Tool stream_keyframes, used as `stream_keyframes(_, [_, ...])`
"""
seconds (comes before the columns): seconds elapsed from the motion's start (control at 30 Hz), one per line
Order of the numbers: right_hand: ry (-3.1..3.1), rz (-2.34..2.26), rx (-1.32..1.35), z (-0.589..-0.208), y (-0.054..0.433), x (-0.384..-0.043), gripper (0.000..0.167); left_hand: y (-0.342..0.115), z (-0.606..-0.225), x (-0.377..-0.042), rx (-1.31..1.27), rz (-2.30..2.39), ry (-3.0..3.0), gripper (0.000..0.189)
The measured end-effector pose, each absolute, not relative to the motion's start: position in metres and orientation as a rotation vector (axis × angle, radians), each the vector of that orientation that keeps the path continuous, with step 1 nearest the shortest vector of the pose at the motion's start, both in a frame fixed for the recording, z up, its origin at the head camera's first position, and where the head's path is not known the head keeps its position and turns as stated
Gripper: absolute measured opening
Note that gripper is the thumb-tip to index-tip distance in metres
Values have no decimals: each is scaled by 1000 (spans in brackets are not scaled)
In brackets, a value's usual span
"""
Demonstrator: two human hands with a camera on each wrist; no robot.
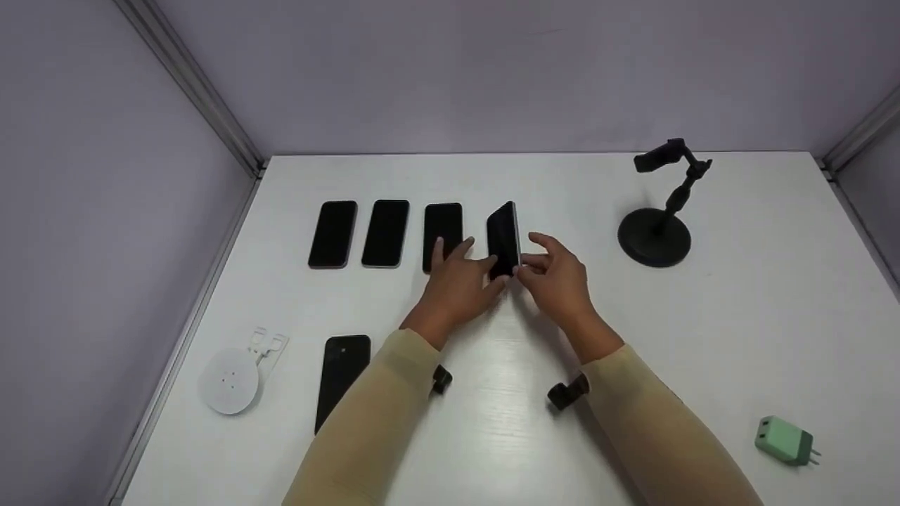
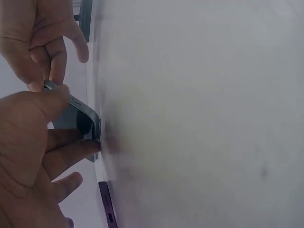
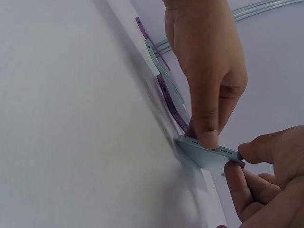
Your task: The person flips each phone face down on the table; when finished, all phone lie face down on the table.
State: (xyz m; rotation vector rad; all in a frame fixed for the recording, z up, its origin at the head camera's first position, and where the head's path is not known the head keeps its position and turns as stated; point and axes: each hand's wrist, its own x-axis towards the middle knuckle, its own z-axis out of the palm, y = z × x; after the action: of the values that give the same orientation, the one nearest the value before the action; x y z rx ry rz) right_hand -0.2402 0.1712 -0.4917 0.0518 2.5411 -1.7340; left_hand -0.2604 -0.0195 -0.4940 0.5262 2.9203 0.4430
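A smartphone point(image 1: 501, 235) with a dark screen and a pale metal frame stands tilted up on its long side, between both hands. My left hand point(image 1: 455, 284) pinches it near its bottom end; in the left wrist view the thumb lies on the bottom edge point(image 2: 78, 103) and fingers are on the screen side. My right hand point(image 1: 560, 277) pinches the raised corner by thumb and fingers, clear in the right wrist view, where the pale back point(image 3: 204, 159) shows. Under the left fingertips lies another phone point(image 1: 443, 228), screen up, partly hidden by that hand.
Two more phones, one point(image 1: 333, 234) beside another point(image 1: 386, 233), lie screen up to the left. A black phone point(image 1: 343, 369) lies camera side up near the left forearm. Around are a white round charger point(image 1: 228, 381), a black phone stand point(image 1: 655, 239) and a green plug adapter point(image 1: 780, 439).
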Motion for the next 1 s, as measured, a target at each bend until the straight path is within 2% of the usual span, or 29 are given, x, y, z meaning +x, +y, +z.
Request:
stream_keyframes(0.33, [2776, -1598, 0, -488, 164, -213, 61, -13, -486, -270, 448, 661, 2888, 73])
stream_keyframes(0.8, [2873, -1561, -107, -494, 163, -173, 60, -18, -481, -273, 395, 1012, 2769, 79])
stream_keyframes(1.0, [2840, -1522, -89, -500, 170, -167, 46, -23, -484, -271, 385, 1090, 2716, 78])
